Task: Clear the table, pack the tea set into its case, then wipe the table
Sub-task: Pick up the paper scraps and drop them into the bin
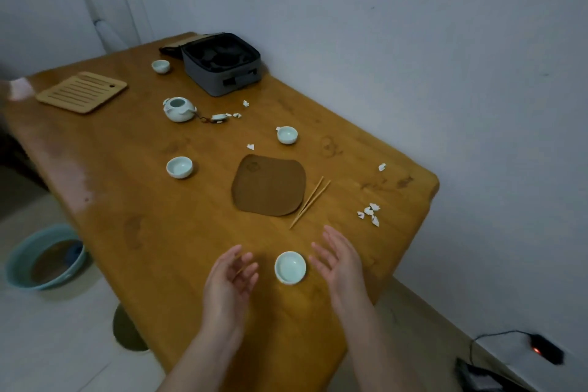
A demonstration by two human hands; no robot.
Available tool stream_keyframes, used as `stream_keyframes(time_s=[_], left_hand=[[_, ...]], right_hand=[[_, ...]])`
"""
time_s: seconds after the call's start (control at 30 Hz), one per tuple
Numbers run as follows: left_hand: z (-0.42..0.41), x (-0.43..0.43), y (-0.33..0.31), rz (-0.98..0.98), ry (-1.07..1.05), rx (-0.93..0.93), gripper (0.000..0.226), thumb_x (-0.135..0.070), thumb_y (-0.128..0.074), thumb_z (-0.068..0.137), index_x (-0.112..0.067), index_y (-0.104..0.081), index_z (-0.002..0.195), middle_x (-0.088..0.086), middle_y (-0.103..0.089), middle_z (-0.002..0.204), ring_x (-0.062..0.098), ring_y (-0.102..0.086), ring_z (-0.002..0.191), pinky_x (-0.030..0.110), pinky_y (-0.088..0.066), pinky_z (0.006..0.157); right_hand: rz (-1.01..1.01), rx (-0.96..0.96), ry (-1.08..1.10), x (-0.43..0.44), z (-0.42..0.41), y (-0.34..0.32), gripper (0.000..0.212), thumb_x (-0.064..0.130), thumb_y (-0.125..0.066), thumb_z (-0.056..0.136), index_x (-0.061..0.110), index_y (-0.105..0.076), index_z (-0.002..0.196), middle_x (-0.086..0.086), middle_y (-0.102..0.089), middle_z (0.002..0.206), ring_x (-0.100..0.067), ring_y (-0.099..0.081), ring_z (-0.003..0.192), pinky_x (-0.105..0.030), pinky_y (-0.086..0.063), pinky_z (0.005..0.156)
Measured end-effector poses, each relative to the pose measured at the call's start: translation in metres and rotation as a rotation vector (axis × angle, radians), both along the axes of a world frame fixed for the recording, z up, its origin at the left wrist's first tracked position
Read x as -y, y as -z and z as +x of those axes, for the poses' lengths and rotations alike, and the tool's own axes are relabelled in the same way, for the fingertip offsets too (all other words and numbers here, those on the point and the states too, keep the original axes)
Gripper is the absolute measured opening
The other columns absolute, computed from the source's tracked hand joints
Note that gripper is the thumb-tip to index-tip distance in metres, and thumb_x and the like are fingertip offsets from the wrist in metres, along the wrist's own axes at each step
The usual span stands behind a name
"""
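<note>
A pale celadon cup (290,267) sits near the front of the wooden table (133,188). My left hand (230,277) and my right hand (339,261) hover on either side of it, fingers relaxed, holding nothing. Three more cups stand further back: one at the left (179,167), one at mid table (287,134), one beside the case (160,66). The lidless teapot (178,109) has its lid (219,117) lying beside it on a cord. The grey case (222,64) stands open at the far edge. A brown cloth (269,185) and thin wooden tongs (310,202) lie mid table.
A slatted bamboo tray (82,92) lies at the far left. White paper scraps (369,213) are scattered on the right and centre. A blue basin (44,256) with brown liquid sits on the floor at left. A black device with a red light (545,352) lies on the floor at right.
</note>
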State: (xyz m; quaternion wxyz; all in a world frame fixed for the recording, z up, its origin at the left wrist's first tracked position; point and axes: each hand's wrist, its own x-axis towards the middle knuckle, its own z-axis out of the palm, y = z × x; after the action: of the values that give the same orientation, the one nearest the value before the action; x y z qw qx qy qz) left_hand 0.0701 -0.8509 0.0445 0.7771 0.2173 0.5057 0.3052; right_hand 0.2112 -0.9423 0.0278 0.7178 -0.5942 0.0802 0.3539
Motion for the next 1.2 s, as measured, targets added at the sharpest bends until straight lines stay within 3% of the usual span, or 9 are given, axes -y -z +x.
stream_keyframes(time_s=[0.1,0.23,0.4,0.53,0.63,0.8,1.0,1.1,1.2], left_hand=[[0.025,0.024,0.002,-0.022,-0.103,-0.002,0.018,-0.021,-0.045,0.099,-0.018,-0.063,0.102,0.005,-0.063,0.094,0.019,-0.059,0.082,0.031,-0.048,0.076],[0.052,0.045,-0.001,-0.034,-0.157,-0.005,0.018,-0.020,-0.046,0.099,-0.017,-0.064,0.101,0.007,-0.062,0.093,0.020,-0.059,0.080,0.034,-0.049,0.079],[0.073,0.049,-0.004,0.088,-0.162,-0.063,0.021,-0.021,-0.045,0.101,-0.013,-0.064,0.103,0.006,-0.064,0.082,0.019,-0.061,0.074,0.032,-0.051,0.074],[0.096,0.050,-0.001,0.147,-0.133,-0.100,0.022,-0.022,-0.044,0.101,-0.013,-0.065,0.103,0.005,-0.065,0.079,0.019,-0.062,0.073,0.033,-0.052,0.073],[0.121,0.051,0.007,0.119,-0.136,-0.116,0.021,-0.023,-0.046,0.100,-0.014,-0.065,0.102,0.004,-0.065,0.079,0.019,-0.062,0.073,0.034,-0.051,0.073],[0.175,0.050,0.023,0.081,-0.182,-0.123,0.018,-0.021,-0.049,0.099,-0.014,-0.066,0.100,0.005,-0.066,0.079,0.019,-0.063,0.073,0.032,-0.051,0.070],[0.253,0.054,0.042,-0.113,-0.194,-0.112,0.019,-0.021,-0.056,0.095,-0.012,-0.065,0.109,0.008,-0.068,0.094,0.022,-0.063,0.088,0.035,-0.051,0.079],[0.284,0.056,0.055,-0.148,-0.187,-0.126,0.023,-0.021,-0.049,0.098,-0.012,-0.061,0.116,0.008,-0.063,0.119,0.023,-0.057,0.112,0.036,-0.046,0.094],[0.309,0.059,0.057,-0.189,-0.217,-0.115,0.029,-0.018,-0.044,0.100,-0.011,-0.056,0.126,0.008,-0.057,0.130,0.023,-0.050,0.124,0.036,-0.037,0.106]], right_hand=[[-0.162,0.128,-0.094,0.015,0.045,0.009,0.024,0.023,-0.058,0.096,0.027,-0.059,0.120,0.004,-0.061,0.115,-0.019,-0.064,0.103,-0.034,-0.057,0.082],[-0.381,0.347,-0.165,0.020,0.102,0.034,0.038,0.020,-0.062,0.092,0.028,-0.054,0.128,0.005,-0.054,0.129,-0.017,-0.057,0.112,-0.039,-0.050,0.097],[-0.903,0.598,-0.168,0.021,0.151,0.058,0.053,0.043,-0.065,0.089,0.019,-0.052,0.134,-0.005,-0.040,0.141,-0.023,-0.056,0.107,-0.036,-0.047,0.084],[-0.993,0.748,-0.326,0.019,0.178,0.064,0.070,0.054,-0.070,0.081,0.021,-0.046,0.138,-0.007,-0.038,0.141,-0.025,-0.058,0.107,-0.034,-0.048,0.077],[-1.054,0.910,-0.540,0.013,0.193,0.067,0.065,0.054,-0.066,0.084,0.024,-0.046,0.138,-0.006,-0.042,0.133,-0.022,-0.059,0.101,-0.029,-0.047,0.070],[-1.044,1.093,-0.705,0.010,0.205,0.072,0.031,0.033,-0.055,0.098,0.019,-0.060,0.125,-0.002,-0.046,0.123,-0.010,-0.054,0.084,-0.020,-0.048,0.072],[-0.840,1.222,-0.837,0.016,0.240,0.086,0.027,0.024,-0.048,0.101,0.019,-0.065,0.121,0.001,-0.056,0.118,-0.009,-0.057,0.092,-0.013,-0.038,0.073],[-0.720,1.171,-0.876,0.011,0.261,0.088,0.022,0.019,-0.054,0.098,0.015,-0.071,0.110,-0.002,-0.063,0.107,-0.016,-0.061,0.090,-0.017,-0.037,0.070],[-0.517,0.987,-0.784,0.004,0.280,0.079,0.013,0.012,-0.062,0.092,0.012,-0.074,0.087,-0.001,-0.067,0.080,-0.015,-0.061,0.071,-0.022,-0.041,0.062]])
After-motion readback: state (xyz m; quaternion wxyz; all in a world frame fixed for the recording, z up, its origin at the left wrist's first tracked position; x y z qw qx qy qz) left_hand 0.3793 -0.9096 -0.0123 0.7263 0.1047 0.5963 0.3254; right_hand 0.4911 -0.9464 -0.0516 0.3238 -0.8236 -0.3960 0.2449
